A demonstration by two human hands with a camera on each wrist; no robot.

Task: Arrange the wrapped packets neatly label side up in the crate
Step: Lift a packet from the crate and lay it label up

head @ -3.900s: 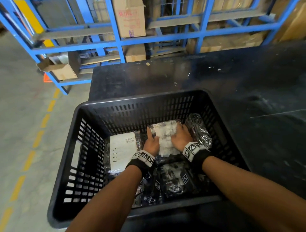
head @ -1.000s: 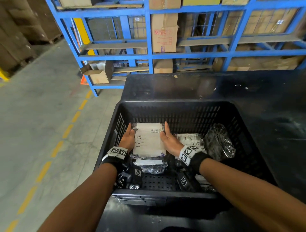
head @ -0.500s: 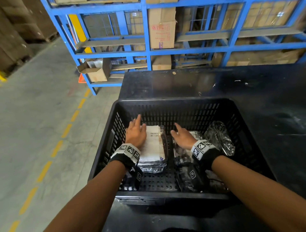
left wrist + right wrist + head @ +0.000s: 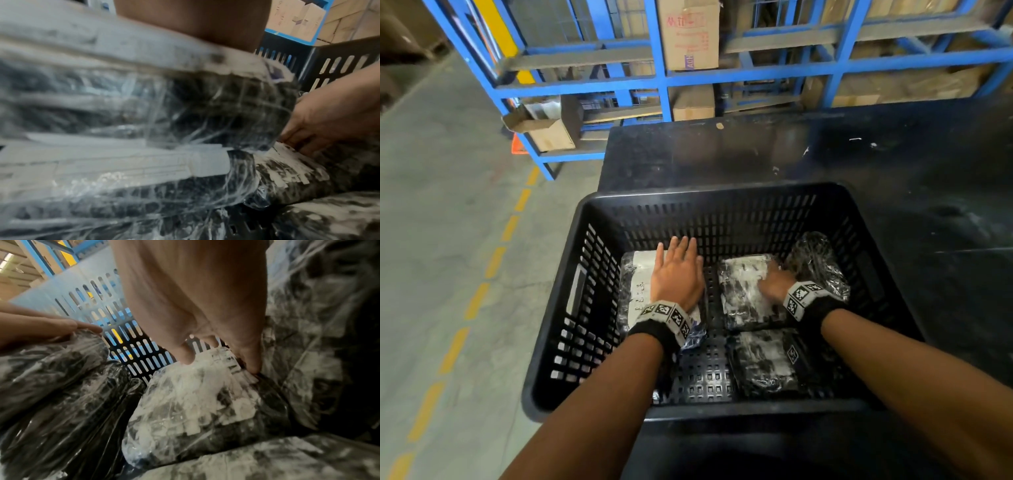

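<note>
Packets lie in the black crate (image 4: 599,308): the labelled stack (image 4: 635,291) at left, the middle packet (image 4: 743,291) beside it. My left hand (image 4: 678,274) presses flat on the stack, fingers straight, to settle it. My right hand (image 4: 774,282) curls its fingertips (image 4: 252,365) at the middle packet's far edge, probably to square it. Half a second ago that hand lay flat; the left has barely moved.
</note>
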